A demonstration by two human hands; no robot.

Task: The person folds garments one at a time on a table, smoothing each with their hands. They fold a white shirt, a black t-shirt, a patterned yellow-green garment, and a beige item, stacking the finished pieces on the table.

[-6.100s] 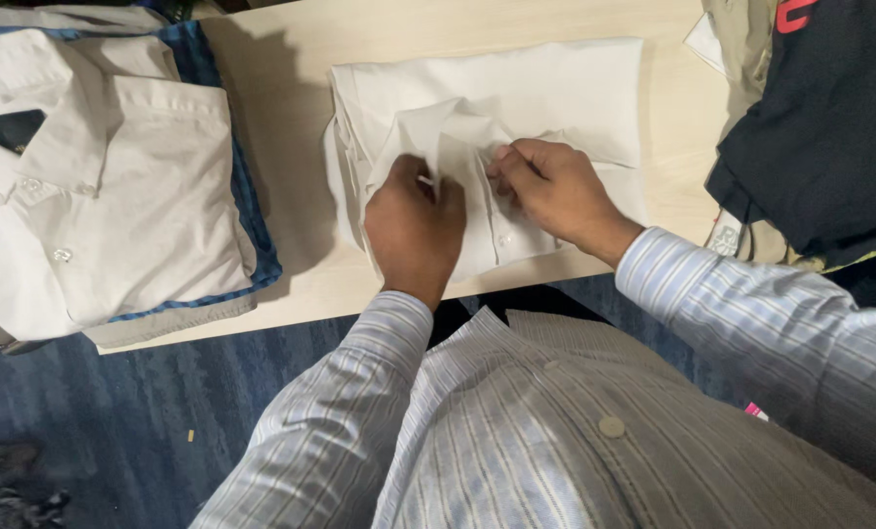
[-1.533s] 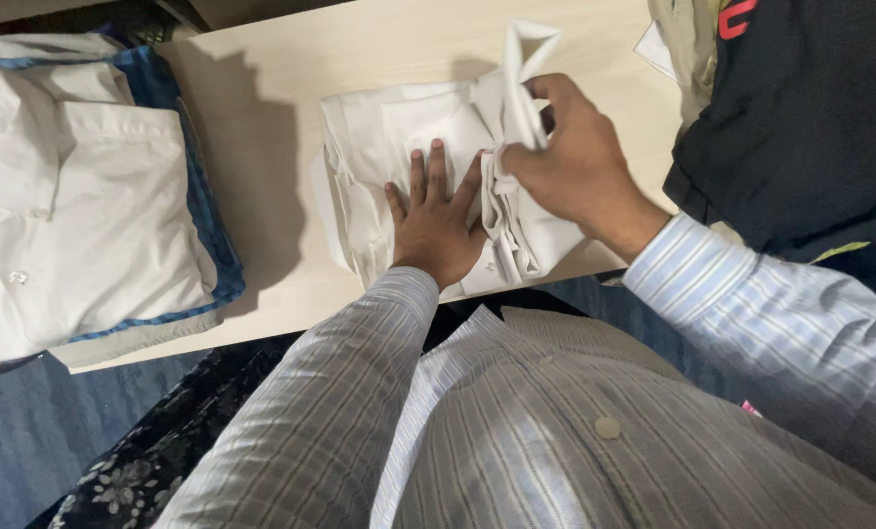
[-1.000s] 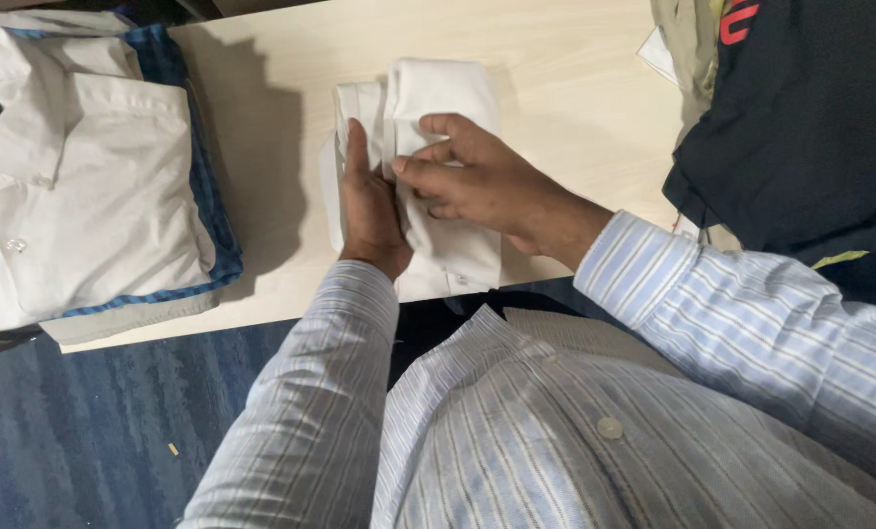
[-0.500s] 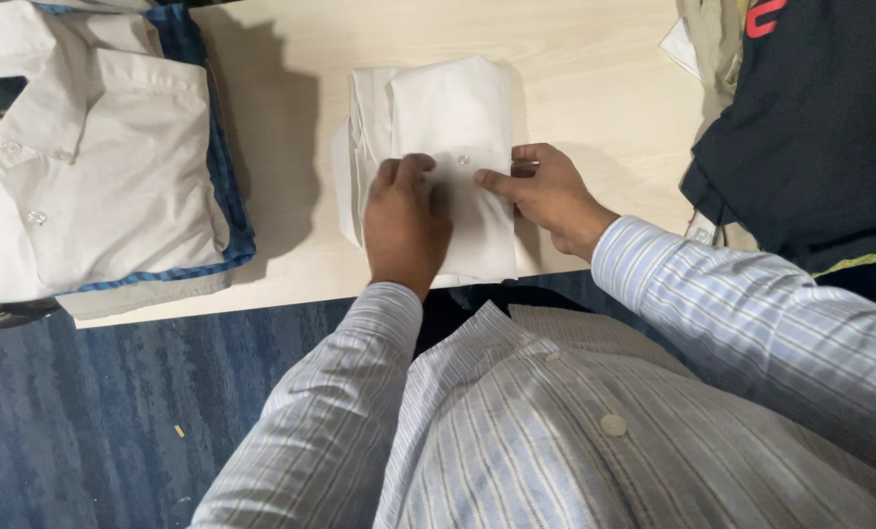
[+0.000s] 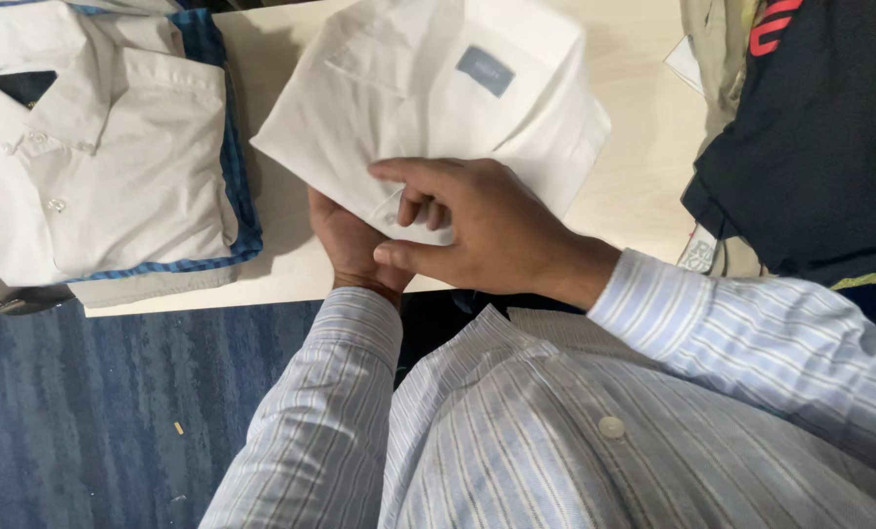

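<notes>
Wooden table point(image 5: 643, 186), folded white shirt point(image 5: 438, 108) in both hands

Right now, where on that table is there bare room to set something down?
Bare wood shows between the shirt stack at left and the folded white shirt, and a strip between that shirt and the dark clothes at right. The near edge is crowded by both hands: left hand, right hand.

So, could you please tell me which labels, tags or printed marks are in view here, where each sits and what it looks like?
Neck label: small grey-blue rectangle inside the collar of the white folded shirt, which both hands hold.
Care tag: small white tag with dark print, at the lower edge of the dark garment on the right.
Red print: bold red marks at the top of that dark garment.
</notes>
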